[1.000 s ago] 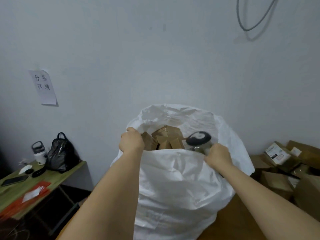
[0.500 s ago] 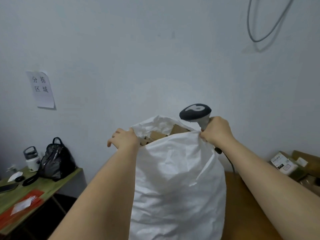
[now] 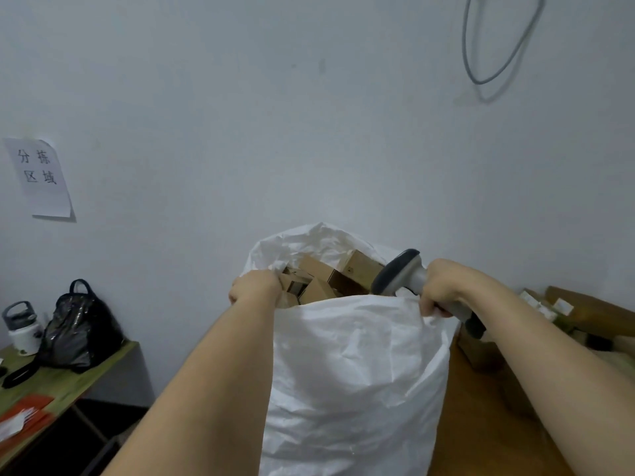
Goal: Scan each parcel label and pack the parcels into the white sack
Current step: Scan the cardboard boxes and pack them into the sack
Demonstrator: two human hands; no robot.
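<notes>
The white sack [image 3: 357, 379] stands upright in front of me, its mouth open toward the wall. Several brown cardboard parcels [image 3: 330, 278] fill it up to the rim. My left hand [image 3: 256, 286] grips the sack's rim at its left side. My right hand [image 3: 446, 286] grips the rim at the right and also holds the grey barcode scanner [image 3: 398, 274], whose dark head points left over the sack's mouth. The scanner's handle end sticks out below my wrist.
More cardboard parcels [image 3: 563, 310] lie at the right on a brown surface [image 3: 481, 424]. A green table [image 3: 68, 383] at the left holds a black bag [image 3: 80, 328], a white bottle [image 3: 22, 329] and orange papers [image 3: 24, 413]. A paper sign [image 3: 41, 176] hangs on the wall.
Both hands pulled the sack's rim upward, then eased it down a little. The scanner head has tilted from upright to pointing left. My view rose toward the wall.
</notes>
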